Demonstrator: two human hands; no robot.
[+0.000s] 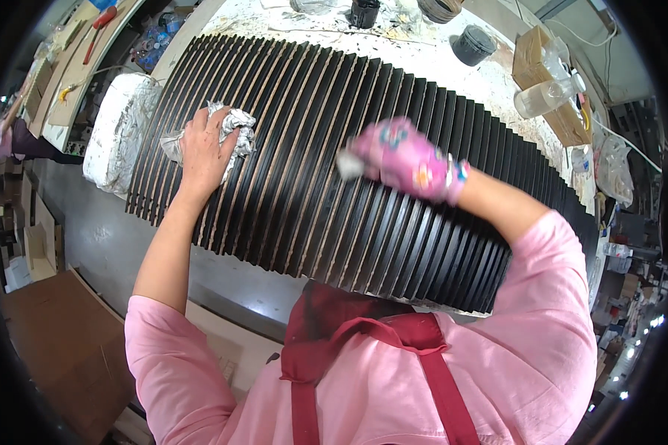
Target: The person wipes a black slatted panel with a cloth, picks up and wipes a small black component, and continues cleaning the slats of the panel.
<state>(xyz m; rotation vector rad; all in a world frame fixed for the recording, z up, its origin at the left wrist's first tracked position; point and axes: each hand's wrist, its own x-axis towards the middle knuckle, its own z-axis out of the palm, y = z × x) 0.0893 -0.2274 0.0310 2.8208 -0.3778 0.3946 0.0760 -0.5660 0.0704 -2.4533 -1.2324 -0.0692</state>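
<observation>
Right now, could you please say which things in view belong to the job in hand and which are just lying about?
Likely in use: black slats; crumpled cloth under left hand; whitish pad in gloved right hand.

Seemingly idle: red-handled tool; clear bottle; large brown carton.

The bare left hand [206,148] grips a crumpled white rag [239,127] against a row of black slats [297,159], some with tan edges. The right hand [404,159], in a flowered pink glove, holds a small pale pad [349,165] over the slats; both are blurred. Beyond, on a stained white table [274,22], stand a black tub [473,46] and a box [528,63], a clear bottle [548,96] tilted across the box
</observation>
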